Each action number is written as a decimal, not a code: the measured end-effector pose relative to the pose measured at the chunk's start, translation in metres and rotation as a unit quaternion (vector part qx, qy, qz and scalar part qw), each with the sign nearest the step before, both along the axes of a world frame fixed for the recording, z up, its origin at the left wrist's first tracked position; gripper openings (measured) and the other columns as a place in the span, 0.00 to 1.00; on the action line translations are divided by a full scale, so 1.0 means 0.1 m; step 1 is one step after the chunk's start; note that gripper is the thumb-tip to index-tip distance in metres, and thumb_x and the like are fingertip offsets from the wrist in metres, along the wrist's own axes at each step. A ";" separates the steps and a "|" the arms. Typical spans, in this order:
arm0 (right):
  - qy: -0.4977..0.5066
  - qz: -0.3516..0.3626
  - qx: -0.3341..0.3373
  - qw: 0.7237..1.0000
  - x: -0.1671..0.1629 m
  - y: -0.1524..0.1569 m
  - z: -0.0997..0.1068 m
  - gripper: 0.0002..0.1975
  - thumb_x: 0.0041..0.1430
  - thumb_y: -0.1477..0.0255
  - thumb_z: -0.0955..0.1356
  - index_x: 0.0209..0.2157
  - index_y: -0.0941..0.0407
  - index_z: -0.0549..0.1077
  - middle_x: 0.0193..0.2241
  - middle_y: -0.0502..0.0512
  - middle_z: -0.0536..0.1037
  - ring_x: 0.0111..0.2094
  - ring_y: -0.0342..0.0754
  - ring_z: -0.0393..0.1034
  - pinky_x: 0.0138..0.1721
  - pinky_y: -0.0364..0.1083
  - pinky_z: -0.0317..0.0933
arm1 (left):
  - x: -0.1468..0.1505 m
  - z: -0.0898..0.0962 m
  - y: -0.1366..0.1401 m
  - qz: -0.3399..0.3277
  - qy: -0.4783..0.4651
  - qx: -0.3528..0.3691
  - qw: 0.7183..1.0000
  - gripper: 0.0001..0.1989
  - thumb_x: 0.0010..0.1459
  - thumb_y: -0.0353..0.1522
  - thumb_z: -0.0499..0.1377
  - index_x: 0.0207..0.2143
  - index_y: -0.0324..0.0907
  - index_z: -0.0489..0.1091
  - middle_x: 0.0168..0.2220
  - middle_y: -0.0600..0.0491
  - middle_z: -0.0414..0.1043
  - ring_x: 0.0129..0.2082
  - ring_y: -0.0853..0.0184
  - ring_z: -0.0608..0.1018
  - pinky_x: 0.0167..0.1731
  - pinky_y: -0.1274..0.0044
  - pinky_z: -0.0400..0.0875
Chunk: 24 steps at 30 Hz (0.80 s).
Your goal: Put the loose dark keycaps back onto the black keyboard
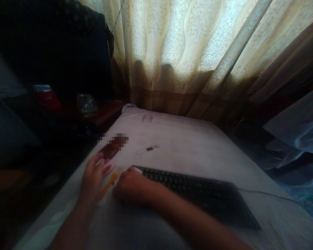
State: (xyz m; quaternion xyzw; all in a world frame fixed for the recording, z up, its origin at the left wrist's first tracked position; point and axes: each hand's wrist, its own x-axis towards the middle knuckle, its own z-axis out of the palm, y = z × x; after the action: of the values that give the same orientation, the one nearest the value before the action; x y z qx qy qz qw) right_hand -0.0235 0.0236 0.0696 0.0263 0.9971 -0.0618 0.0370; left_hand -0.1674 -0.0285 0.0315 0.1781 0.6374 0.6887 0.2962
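My left hand (94, 172) is at the left side of the pale-covered surface, fingers apart and stretched forward. Its fingertips are by the near end of a dark reddish-brown flat object (108, 150), partly pixelated. My right hand (131, 185) is closed over the left end of a black keyboard (195, 187). A small white piece (137, 169) shows beside its knuckles; what the fingers hold is hidden. Between the hands lies a thin orange tool (109, 185). Beyond the keyboard rests a slim metal tool (147, 149) with a dark middle.
A cable (266, 193) runs right from the keyboard. Curtains (172, 52) hang behind the surface. At the left stand a dark screen (75, 55), a red container (45, 98) and a glass jar (87, 105). Pale sheer fabric (297, 121) hangs at the right.
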 end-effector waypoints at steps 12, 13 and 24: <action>0.032 0.032 -0.128 0.991 0.48 -0.33 0.18 0.14 0.57 0.77 0.67 0.43 0.49 0.77 0.40 0.48 0.81 0.43 0.47 0.73 0.47 0.46 0.61 | 0.10 -0.11 0.00 -0.099 0.127 -0.068 0.985 0.19 0.56 0.40 0.55 0.48 0.42 0.67 0.44 0.47 0.76 0.46 0.61 0.79 0.50 0.65 0.72; 0.063 -0.001 -0.163 0.985 0.59 -0.28 0.21 0.14 0.58 0.78 0.65 0.44 0.49 0.76 0.42 0.48 0.81 0.44 0.45 0.73 0.48 0.44 0.60 | 0.15 -0.11 0.00 -0.117 0.145 -0.075 0.980 0.19 0.54 0.40 0.56 0.47 0.42 0.69 0.45 0.46 0.76 0.48 0.59 0.78 0.52 0.64 0.70; 0.161 -0.379 -0.100 0.906 0.60 0.33 -0.03 0.12 0.62 0.72 0.64 0.46 0.54 0.75 0.43 0.58 0.78 0.45 0.51 0.72 0.46 0.47 0.61 | 0.41 -0.27 -0.02 -0.242 0.392 -0.130 0.878 0.24 0.60 0.38 0.46 0.54 0.41 0.67 0.55 0.46 0.72 0.57 0.61 0.72 0.60 0.65 0.61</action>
State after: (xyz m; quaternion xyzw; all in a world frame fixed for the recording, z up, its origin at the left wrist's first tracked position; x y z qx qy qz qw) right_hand 0.0363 0.0566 0.0670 0.3880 0.8929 -0.1739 -0.1483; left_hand -0.1263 -0.0301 0.0044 0.5424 0.7223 0.3798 0.1998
